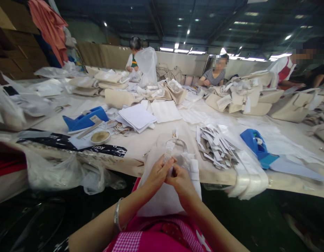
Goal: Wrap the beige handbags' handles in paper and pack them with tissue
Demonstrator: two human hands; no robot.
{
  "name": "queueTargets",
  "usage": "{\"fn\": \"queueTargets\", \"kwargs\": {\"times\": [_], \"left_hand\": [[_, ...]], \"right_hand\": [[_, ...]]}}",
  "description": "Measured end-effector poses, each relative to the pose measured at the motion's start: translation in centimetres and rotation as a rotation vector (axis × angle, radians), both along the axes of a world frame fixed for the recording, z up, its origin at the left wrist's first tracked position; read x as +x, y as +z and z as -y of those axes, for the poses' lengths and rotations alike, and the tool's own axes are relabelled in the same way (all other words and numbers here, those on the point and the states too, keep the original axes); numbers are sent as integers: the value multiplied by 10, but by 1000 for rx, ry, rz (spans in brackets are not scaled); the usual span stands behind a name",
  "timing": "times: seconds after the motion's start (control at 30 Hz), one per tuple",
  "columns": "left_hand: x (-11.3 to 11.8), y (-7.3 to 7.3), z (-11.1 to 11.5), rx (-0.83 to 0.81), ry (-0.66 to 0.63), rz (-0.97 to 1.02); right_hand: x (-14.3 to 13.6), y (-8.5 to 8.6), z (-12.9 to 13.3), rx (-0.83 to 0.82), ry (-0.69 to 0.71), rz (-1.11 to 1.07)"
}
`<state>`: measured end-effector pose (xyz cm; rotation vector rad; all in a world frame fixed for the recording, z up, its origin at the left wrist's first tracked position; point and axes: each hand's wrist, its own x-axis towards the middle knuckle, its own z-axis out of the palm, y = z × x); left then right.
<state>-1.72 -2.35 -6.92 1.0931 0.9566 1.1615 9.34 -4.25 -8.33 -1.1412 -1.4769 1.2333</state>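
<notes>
1. I'm in a wide workshop under a dark ceiling, by a long table [137, 145] heaped at the back with beige bags [252, 92]; people work beyond it, one in a striped top [215, 76].
2. At the near edge, a white-covered bag [162, 201] reaches down over the person's lap, its handle [184, 142] lying toward the table. Probably the lap and edge together prop it, leaving the hands free of its weight.
3. The left hand [159, 171], below a silver bangle [117, 214], and the right hand [182, 179] meet over the bag, fingers drawn close together on crinkled clear wrap [169, 159]. It looks a small, fine grip, perhaps because the film is thin; exactly which fingertips pinch it I can't tell.
4. To the right lie a pile of pale strips [215, 145] and a blue tape dispenser [254, 143], seemingly kept within easy reach.
5. To the left, another blue dispenser [85, 119], a round tin [100, 137] and stacked white sheets [137, 117] sit beside the working spot, likely for the same convenience.
</notes>
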Motion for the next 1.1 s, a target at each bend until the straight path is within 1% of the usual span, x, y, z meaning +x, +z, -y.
{"fn": "queueTargets", "kwargs": {"times": [0.03, 0.1, 0.13, 0.17, 0.2, 0.27, 0.3, 0.33, 0.37, 0.4, 0.47, 0.5, 0.57, 0.6, 0.63, 0.7, 0.77, 0.83, 1.0, 1.1], "left_hand": [[0, 1, 0, -31, -34, 46], [-3, 3, 0, -106, -122, 130], [-4, 3, -1, -122, -141, 135], [-5, 1, -2, -125, -137, 116], [-5, -1, -3, -119, -113, 80], [-3, -9, -4, -75, -38, -5], [-1, -12, -5, -54, -15, -31], [0, -16, -5, -39, -4, -46], [0, -18, -6, -26, 1, -57], [0, -19, -7, -13, 1, -63], [-4, -19, -10, -3, -34, -62], [-8, -18, -13, 3, -64, -76], [-17, -17, -19, 54, -111, -180], [-22, -17, -22, 95, -119, -253], [-26, -18, -26, 148, -109, -331], [-34, -20, -33, 270, -50, -460], [-41, -25, -42, 372, 22, -531], [-47, -34, -52, 473, 57, -594], [-56, -58, -78, 679, -9, -729], [-58, -61, -86, 744, -23, -811]], "right_hand": [[0, -1, 0, 53, -9, -5], [0, -5, 1, 275, -34, 52], [0, -7, 2, 362, -33, 93], [1, -8, 2, 387, -27, 120], [1, -9, 3, 337, -13, 125], [1, -7, 4, 77, 18, 65], [-1, -5, 3, -60, 32, 6], [-2, -4, 3, -160, 37, -57], [-5, -3, 2, -206, 28, -109], [-7, -4, 2, -190, 3, -136], [-11, -8, 0, -36, -56, -114], [-12, -12, -1, 52, -63, -79], [-13, -20, -3, 177, -47, -23], [-12, -25, -4, 202, -28, -10], [-12, -28, -6, 204, -7, -2], [-10, -33, -8, 184, 14, 11], [-9, -36, -10, 160, 10, 34], [-8, -37, -12, 144, -8, 58], [-12, -37, -17, 127, -36, 2], [-17, -38, -20, 39, -19, -51]]}}
